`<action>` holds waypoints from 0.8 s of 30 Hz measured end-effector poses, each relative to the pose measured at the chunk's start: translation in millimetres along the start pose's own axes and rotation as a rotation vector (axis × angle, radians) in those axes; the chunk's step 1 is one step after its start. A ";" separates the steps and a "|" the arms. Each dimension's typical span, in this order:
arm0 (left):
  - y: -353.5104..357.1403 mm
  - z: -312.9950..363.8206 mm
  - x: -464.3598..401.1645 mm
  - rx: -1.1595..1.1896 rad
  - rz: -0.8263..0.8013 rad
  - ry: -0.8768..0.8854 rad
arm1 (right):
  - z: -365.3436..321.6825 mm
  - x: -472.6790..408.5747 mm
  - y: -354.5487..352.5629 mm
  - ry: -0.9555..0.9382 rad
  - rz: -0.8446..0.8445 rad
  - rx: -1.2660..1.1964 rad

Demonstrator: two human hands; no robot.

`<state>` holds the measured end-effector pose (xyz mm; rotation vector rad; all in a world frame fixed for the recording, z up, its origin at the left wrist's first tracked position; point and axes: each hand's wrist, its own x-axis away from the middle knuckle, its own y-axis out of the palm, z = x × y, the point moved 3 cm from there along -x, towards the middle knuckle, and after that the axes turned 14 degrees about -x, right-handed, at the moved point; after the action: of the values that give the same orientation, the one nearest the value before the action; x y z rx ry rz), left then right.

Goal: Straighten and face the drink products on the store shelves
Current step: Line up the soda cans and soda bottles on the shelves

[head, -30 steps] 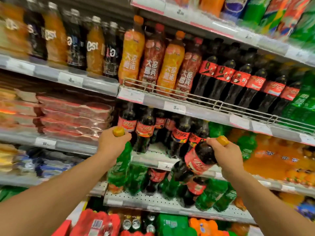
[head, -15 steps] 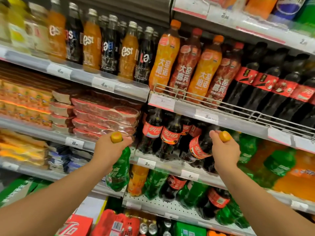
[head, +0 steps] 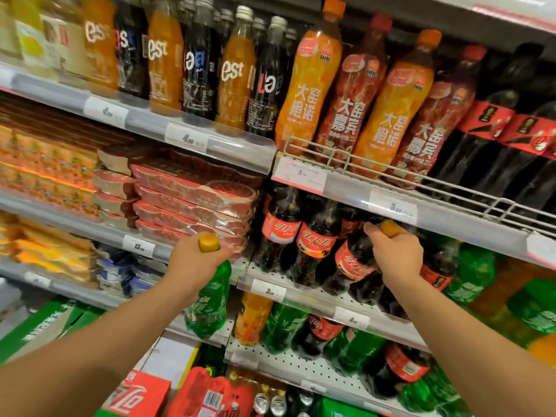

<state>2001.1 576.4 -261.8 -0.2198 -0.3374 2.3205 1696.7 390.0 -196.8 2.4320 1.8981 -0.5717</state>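
My left hand [head: 192, 263] grips the neck of a green soda bottle [head: 207, 302] with a yellow cap, held in the air in front of the shelf edge. My right hand [head: 394, 254] grips the neck of a dark cola bottle [head: 352, 266] with a red label and yellow cap. That bottle leans in among other cola bottles [head: 281, 230] on the perforated middle shelf [head: 316, 291]. Its lower part is partly hidden by my wrist.
Tall orange and red bottles [head: 307, 85] stand behind a wire rail [head: 391, 173] on the shelf above. Glass est bottles [head: 231, 79] fill the upper left shelf. Wrapped can packs [head: 192, 200] lie stacked at left. Green, orange and cola bottles [head: 282, 326] crowd the lower shelf.
My right hand has carried the cola bottle up and forward into the row on the middle shelf. My left hand keeps the green bottle at about the same height. The view has shifted closer.
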 end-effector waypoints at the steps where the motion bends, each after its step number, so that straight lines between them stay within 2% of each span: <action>1: 1.6 0.0 -0.7 -0.012 -0.011 0.004 | -2.4 -6.6 3.1 -0.002 -0.014 0.020; 8: 11.8 1.8 -3.7 -0.016 -0.090 -0.006 | -16.4 -37.3 31.8 -0.065 -0.175 0.157; 11: 16.6 3.4 -1.1 -0.005 -0.104 -0.003 | -9.4 -38.1 33.0 0.039 -0.194 0.388; 13: 19.0 4.6 -0.2 -0.004 -0.114 -0.008 | -8.1 -35.3 31.3 0.059 -0.190 0.445; 18: 25.8 7.0 1.7 -0.001 -0.147 -0.033 | -7.8 -30.4 30.7 0.043 -0.194 0.427; 21: 29.5 9.9 4.1 0.019 -0.154 -0.042 | -4.3 -16.7 23.0 0.080 -0.222 0.243; 24: 33.7 14.9 6.6 0.039 -0.180 -0.035 | -2.4 8.7 4.6 -0.020 -0.155 0.126</action>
<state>1970.0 555.8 -258.4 -0.1246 -0.3157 2.1531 1703.4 397.6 -198.0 2.3535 2.1171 -0.7400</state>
